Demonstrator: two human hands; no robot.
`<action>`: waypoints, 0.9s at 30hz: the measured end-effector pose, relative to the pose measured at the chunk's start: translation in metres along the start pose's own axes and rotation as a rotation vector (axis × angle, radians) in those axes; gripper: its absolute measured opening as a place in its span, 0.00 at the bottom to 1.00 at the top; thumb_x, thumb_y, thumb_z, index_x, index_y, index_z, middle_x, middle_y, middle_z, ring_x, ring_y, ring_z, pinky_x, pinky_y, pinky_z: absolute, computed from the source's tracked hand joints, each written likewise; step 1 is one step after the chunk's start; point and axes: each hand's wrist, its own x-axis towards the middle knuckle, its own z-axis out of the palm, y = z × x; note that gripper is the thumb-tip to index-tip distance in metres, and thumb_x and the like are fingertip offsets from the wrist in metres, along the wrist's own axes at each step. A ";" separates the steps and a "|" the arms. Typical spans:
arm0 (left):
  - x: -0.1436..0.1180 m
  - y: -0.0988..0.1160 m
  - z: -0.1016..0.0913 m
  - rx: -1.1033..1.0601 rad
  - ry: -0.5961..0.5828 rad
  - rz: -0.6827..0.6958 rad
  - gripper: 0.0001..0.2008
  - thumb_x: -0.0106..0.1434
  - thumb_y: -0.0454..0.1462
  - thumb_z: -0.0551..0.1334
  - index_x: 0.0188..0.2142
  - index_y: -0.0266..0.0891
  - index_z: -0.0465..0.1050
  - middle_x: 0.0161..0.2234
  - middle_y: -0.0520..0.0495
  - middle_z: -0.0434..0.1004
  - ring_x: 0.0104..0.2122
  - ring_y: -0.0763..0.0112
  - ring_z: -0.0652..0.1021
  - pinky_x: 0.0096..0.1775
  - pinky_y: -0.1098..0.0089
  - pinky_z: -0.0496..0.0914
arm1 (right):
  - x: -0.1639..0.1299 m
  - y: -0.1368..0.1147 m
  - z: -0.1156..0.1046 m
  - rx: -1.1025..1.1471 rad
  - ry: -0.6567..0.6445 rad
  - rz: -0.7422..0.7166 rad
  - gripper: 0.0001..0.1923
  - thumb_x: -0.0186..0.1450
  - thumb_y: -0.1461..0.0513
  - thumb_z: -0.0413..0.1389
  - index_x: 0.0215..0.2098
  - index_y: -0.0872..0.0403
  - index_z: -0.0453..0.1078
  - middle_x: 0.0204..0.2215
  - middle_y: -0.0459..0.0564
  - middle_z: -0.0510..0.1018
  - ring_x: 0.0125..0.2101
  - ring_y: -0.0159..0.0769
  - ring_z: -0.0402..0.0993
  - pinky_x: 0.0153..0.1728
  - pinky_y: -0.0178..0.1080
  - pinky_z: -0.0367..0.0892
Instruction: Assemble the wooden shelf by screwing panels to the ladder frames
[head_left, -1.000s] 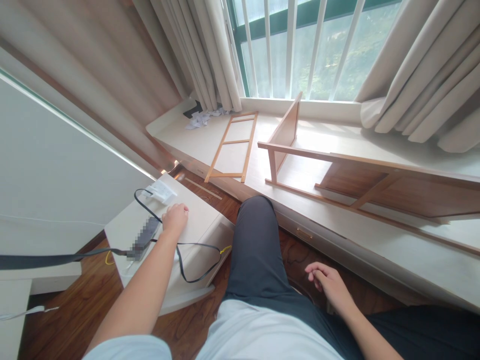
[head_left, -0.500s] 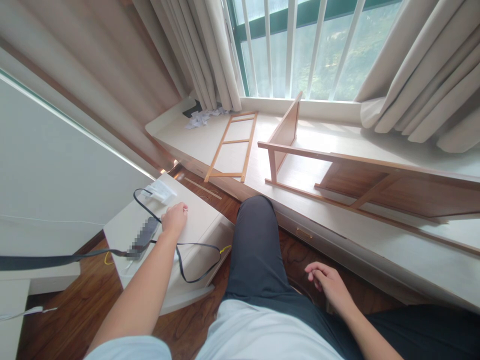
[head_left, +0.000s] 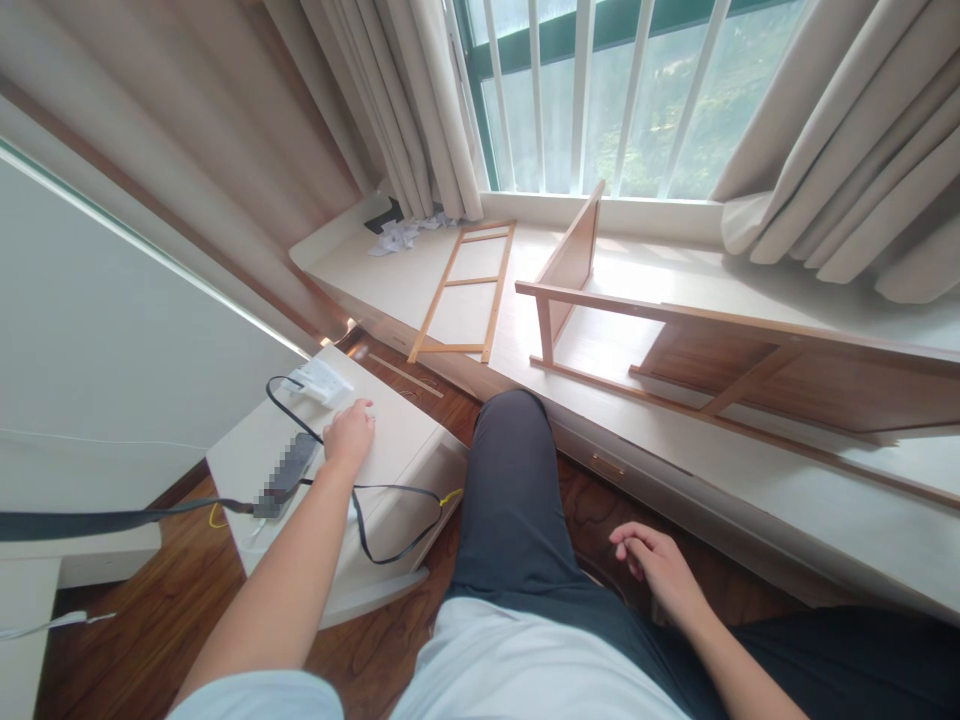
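My left hand [head_left: 350,433] is over the white cabinet top [head_left: 405,430], its fingers curled and their tips partly hidden; what they hold, if anything, is too small to make out. Just beyond it lies a white plastic packet [head_left: 322,383]. A dark phone-like device [head_left: 289,470], partly blurred, lies left of my wrist with black cable [head_left: 279,400] around it. My right hand [head_left: 651,556] hangs beside my right thigh, fingers curled together; their inner side is hidden. On the window ledge stands a wooden frame with panels [head_left: 712,370], apart from both hands.
A flat ladder-like wooden frame [head_left: 459,283] lies on the ledge [head_left: 352,262] near crumpled paper scraps [head_left: 394,237]. A thin wooden strip [head_left: 405,376] is on the floor. My knee [head_left: 514,420] is between cabinet and ledge. A black strap [head_left: 112,523] crosses at left.
The fingers of my left hand have shifted slightly, the index finger lifting a little. My right hand and the wooden pieces have stayed in place.
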 end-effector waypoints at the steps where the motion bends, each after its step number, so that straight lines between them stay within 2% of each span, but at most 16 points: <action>1: 0.000 0.001 0.000 0.000 0.000 0.001 0.21 0.69 0.38 0.54 0.60 0.46 0.70 0.51 0.40 0.81 0.55 0.53 0.77 0.55 0.55 0.70 | 0.000 0.000 0.000 -0.002 0.002 0.002 0.21 0.50 0.50 0.53 0.31 0.57 0.76 0.23 0.47 0.74 0.20 0.29 0.60 0.24 0.35 0.54; 15: 0.008 0.005 -0.004 0.009 -0.019 0.004 0.21 0.71 0.39 0.51 0.59 0.45 0.73 0.50 0.39 0.82 0.55 0.52 0.77 0.55 0.55 0.69 | 0.002 0.002 -0.002 -0.014 -0.002 0.015 0.21 0.49 0.50 0.52 0.31 0.57 0.76 0.23 0.47 0.74 0.20 0.29 0.60 0.24 0.35 0.53; 27: 0.009 0.008 -0.007 0.007 -0.028 0.002 0.19 0.70 0.38 0.53 0.57 0.46 0.74 0.51 0.42 0.82 0.53 0.57 0.78 0.53 0.60 0.69 | 0.001 0.001 0.000 -0.005 0.006 0.024 0.21 0.50 0.50 0.53 0.31 0.57 0.76 0.23 0.47 0.73 0.20 0.29 0.60 0.24 0.35 0.52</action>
